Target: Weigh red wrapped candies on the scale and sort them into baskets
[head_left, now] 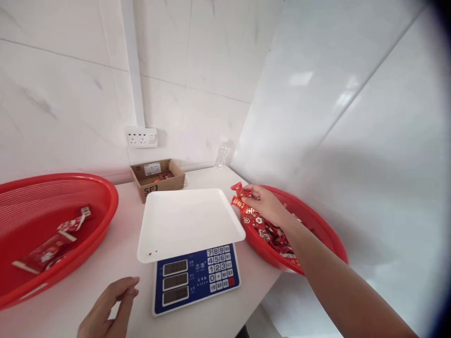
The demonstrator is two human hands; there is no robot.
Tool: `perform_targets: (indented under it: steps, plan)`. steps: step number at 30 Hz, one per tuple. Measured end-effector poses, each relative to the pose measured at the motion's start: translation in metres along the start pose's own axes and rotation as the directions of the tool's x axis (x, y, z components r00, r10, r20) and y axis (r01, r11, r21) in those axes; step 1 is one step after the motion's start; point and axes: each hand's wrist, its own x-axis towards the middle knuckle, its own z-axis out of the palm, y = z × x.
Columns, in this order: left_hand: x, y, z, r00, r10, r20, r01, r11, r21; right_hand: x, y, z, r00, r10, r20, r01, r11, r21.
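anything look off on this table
The red oval plastic basket on the right seems to overhang the edge of the white table, which looks unsteady, though what lies beneath it is hidden. Two tiny red specks also mark the front corner of the white rectangular scale tray.

Small shop back room or packing corner, not home: digital price scale (197, 281) on white counter (121, 253), red baskets (327, 239) of wrapped red packets (259, 223), cardboard shipping box (158, 188), tiled walls (70, 94).
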Motion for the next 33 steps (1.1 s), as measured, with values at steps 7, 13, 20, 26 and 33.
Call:
perform_targets:
  steps: [7, 13, 20, 26, 33]
  plan:
    - [0.005, 0.023, -0.009, 0.997, 0.069, -0.017, -0.069, 0.997, -0.022, 0.008, -0.048, 0.079, 0.962, -0.125, 0.242, 0.148, 0.986, -0.079]
    - [0.004, 0.028, -0.009, 0.993, 0.117, -0.025, -0.118, 0.992, -0.047, 0.017, -0.049, 0.096, 0.961, -0.146, 0.235, 0.15, 0.989, 0.002]
    - [0.0, 0.024, -0.008, 0.998, 0.059, 0.024, -0.056, 0.994, -0.095, 0.021, -0.041, 0.096, 0.978, -0.13, 0.164, 0.119, 0.99, 0.071]
    - [-0.002, 0.033, -0.006, 0.996, -0.087, 0.033, 0.092, 0.983, -0.157, 0.023, -0.035, 0.092, 0.992, -0.115, 0.049, 0.11, 0.989, 0.094]
    - [-0.002, 0.038, -0.006, 0.991, -0.122, 0.057, 0.13, 0.975, -0.178, 0.019, -0.027, 0.089, 0.991, -0.083, 0.101, 0.075, 0.994, 0.084]
